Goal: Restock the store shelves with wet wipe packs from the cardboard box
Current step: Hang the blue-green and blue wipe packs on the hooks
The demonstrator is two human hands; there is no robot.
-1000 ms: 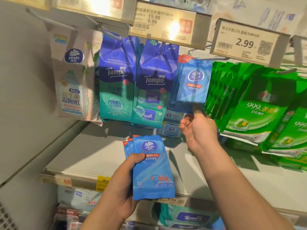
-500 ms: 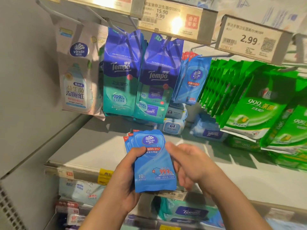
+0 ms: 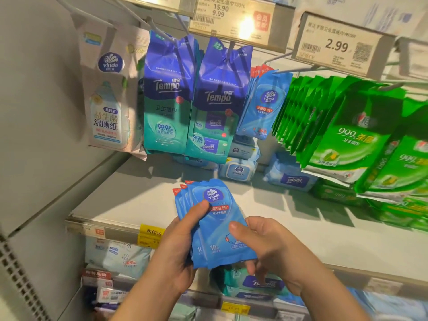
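My left hand [image 3: 178, 246] grips a small fanned stack of blue Vinda wet wipe packs [image 3: 217, 218], thumb across the front pack. My right hand [image 3: 266, 249] pinches the front pack at its right edge, thumb on the face and fingers behind. Several identical blue Vinda packs [image 3: 264, 105] hang from a peg above, between the Tempo packs and the green packs. The cardboard box is not in view.
Two tall Tempo packs [image 3: 192, 100] and a white Vinda pack [image 3: 108, 98] hang on the left, green 999 packs [image 3: 347, 130] on the right. Price tags [image 3: 335, 45] jut out overhead. Boxed wipes [image 3: 240, 167] lie at the back of the white shelf [image 3: 139, 200].
My right hand let go of the hanging blue packs, came down from the peg and took hold of the front pack of the stack in my left hand.
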